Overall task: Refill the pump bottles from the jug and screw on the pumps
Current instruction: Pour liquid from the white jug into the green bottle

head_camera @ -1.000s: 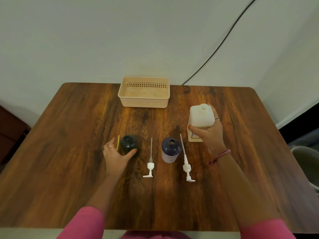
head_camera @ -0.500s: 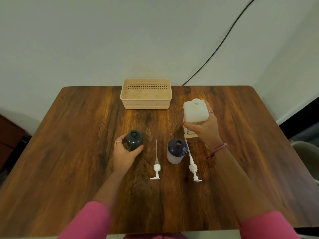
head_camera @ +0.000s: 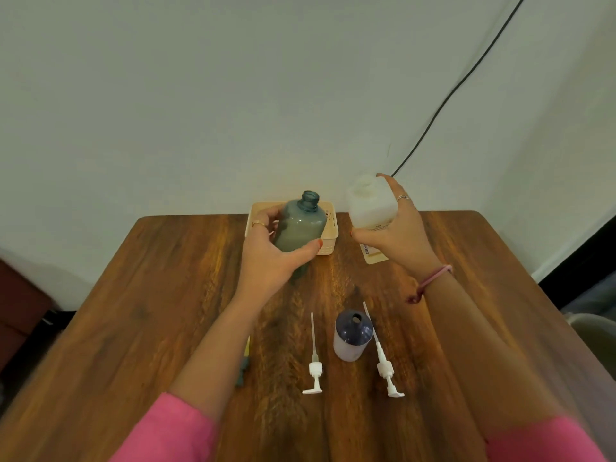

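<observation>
The left hand point(head_camera: 266, 258) grips a green bottle point(head_camera: 301, 225) with no cap. The right hand point(head_camera: 396, 235) grips the white jug point(head_camera: 370, 203). A purple bottle point(head_camera: 352, 335) stands open on the table point(head_camera: 160, 295).

The teal bottle point(head_camera: 301, 225) in the left hand's point(head_camera: 270, 258) grip looks like translucent, smooth plastic with a soft sheen; just behind that grip the basket point(head_camera: 328, 228) is matt cream plastic, perforated along its wall. In the right hand's point(head_camera: 396, 233) grip the jug point(head_camera: 370, 205) is milky, semi-matt plastic with a paper-like label below the fingers. Nearer the person than both grips, the desk point(head_camera: 166, 295) is glossy, strongly grained wood, the two pumps point(head_camera: 315, 370) smooth white plastic, and the sleeves point(head_camera: 170, 431) pink cloth.
</observation>
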`<action>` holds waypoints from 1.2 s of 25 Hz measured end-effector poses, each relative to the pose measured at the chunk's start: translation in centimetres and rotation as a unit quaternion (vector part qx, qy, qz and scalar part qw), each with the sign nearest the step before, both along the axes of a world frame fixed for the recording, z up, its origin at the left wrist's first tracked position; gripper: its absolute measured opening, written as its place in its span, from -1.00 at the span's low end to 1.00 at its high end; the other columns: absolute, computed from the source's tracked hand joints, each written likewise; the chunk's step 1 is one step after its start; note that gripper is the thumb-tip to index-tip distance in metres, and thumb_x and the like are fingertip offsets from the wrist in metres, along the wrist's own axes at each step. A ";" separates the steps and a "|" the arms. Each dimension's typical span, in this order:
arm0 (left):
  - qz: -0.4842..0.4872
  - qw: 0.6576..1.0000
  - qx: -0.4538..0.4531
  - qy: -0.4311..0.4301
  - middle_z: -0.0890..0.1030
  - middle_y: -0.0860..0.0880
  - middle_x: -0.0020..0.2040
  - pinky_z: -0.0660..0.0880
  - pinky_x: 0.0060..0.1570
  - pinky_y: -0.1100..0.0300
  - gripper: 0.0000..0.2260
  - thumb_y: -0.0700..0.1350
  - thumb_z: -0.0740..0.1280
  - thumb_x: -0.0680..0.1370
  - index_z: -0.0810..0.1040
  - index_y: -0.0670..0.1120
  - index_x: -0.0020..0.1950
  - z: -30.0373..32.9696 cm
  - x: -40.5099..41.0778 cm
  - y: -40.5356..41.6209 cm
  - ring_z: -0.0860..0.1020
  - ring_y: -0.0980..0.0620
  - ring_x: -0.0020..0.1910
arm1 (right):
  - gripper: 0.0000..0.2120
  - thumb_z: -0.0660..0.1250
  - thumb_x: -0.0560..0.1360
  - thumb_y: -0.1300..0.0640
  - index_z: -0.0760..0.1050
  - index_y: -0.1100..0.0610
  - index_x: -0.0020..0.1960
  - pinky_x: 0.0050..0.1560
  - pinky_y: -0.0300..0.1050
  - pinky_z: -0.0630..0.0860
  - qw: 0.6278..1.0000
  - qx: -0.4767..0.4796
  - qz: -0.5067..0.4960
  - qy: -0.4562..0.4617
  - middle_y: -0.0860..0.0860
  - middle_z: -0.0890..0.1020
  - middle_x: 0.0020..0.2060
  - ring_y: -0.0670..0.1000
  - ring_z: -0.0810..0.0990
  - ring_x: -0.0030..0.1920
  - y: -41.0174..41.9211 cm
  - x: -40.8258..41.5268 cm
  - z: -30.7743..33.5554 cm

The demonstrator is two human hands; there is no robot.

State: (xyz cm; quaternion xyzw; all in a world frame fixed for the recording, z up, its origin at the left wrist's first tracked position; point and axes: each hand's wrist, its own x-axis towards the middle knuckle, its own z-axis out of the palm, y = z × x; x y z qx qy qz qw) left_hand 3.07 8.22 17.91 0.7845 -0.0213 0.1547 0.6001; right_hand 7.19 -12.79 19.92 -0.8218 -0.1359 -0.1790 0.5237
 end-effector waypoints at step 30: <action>0.012 0.994 -0.067 -0.086 0.45 0.15 0.13 0.46 -0.27 0.51 -0.34 -0.08 0.61 0.25 0.36 0.12 0.24 8.7 3.0 0.2 0.48 0.18 0.07 | 0.00 0.57 0.14 0.08 0.15 -0.09 0.47 0.07 -0.09 0.36 0.935 -0.315 -0.018 -0.164 0.05 0.38 0.27 0.09 0.30 0.22 2.4 4.7 13.4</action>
